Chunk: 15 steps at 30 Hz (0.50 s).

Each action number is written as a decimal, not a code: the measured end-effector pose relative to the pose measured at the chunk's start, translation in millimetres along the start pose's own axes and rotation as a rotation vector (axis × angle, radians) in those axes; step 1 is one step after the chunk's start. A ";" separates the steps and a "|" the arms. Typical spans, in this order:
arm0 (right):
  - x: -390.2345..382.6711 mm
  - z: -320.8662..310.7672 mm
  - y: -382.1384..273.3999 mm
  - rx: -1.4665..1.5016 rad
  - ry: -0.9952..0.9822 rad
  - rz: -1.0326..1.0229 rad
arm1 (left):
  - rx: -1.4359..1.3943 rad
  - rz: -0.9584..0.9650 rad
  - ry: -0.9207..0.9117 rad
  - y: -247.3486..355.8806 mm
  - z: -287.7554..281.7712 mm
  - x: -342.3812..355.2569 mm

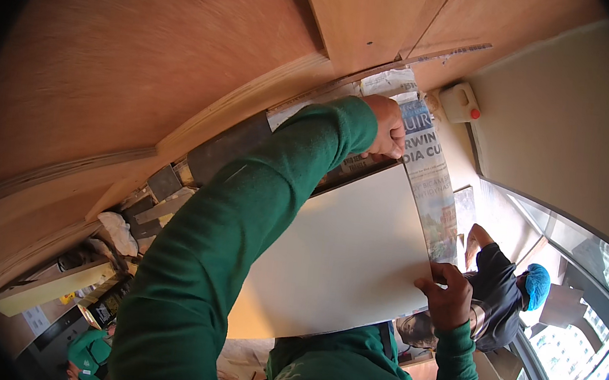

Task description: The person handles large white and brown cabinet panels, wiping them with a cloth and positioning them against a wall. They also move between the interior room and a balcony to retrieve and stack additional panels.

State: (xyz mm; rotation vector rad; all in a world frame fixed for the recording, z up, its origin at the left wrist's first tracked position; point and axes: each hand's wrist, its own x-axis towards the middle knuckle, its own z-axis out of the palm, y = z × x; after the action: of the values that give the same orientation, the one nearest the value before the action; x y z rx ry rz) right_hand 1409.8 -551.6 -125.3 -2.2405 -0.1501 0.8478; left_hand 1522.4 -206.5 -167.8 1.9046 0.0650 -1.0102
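Note:
A white flat board (342,252) with a smooth, pale face lies tilted in front of my body, its near edge close to my green shirt. My left hand (386,128) reaches across to its far right corner, with the fingers bunched in a pinch there. My left sleeve covers the board's left part. At the near right corner, my right hand (448,295) pinches the edge between thumb and curled fingers. Newspaper sheets (431,165) are spread beneath and beyond the board's right edge. A dark strip (357,177) shows along its far edge.
Wooden panels (149,50) rise on the far side. A white jug (462,102) with a red cap stands at the far right. On the right, a person (503,297) in a blue hair cover works near windows. Another person (89,356) in green is at lower left, below a white cloth bundle (118,233).

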 end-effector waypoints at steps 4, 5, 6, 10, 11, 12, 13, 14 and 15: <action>-1.8 -1.4 13.1 -0.126 0.011 -0.053 | 0.253 0.254 0.019 -11.0 4.6 24.3; -1.5 -2.8 20.9 -0.188 0.011 -0.066 | 0.297 0.306 0.008 -17.9 2.0 26.4; -0.6 0.0 21.8 -0.209 -0.016 -0.019 | 0.021 0.206 -0.068 -36.1 8.4 26.2; 3.4 -17.5 18.7 -0.227 -0.129 0.019 | 0.014 0.051 -0.015 -8.3 2.3 -0.3; 0.5 -20.4 20.1 -0.207 -0.126 -0.028 | 0.023 0.038 -0.007 -11.2 6.9 -5.7; 5.3 -16.8 30.1 -0.272 -0.154 -0.022 | 0.058 0.027 -0.001 -8.8 3.7 -2.0; 5.8 -17.2 25.0 -0.344 -0.180 -0.029 | 0.028 0.014 -0.004 -11.4 3.0 -4.2; 17.3 -16.7 15.0 -0.418 -0.209 -0.028 | -0.006 0.003 -0.011 -23.1 -3.0 5.9; 23.6 -13.9 14.8 -0.412 -0.212 -0.008 | -0.031 -0.014 -0.014 -29.4 -3.5 11.4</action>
State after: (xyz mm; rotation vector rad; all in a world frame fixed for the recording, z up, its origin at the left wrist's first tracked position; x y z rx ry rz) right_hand 1434.6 -562.6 -140.5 -2.5176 -0.4693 1.1319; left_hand 1519.4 -191.6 -195.6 1.8713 0.0852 -1.0265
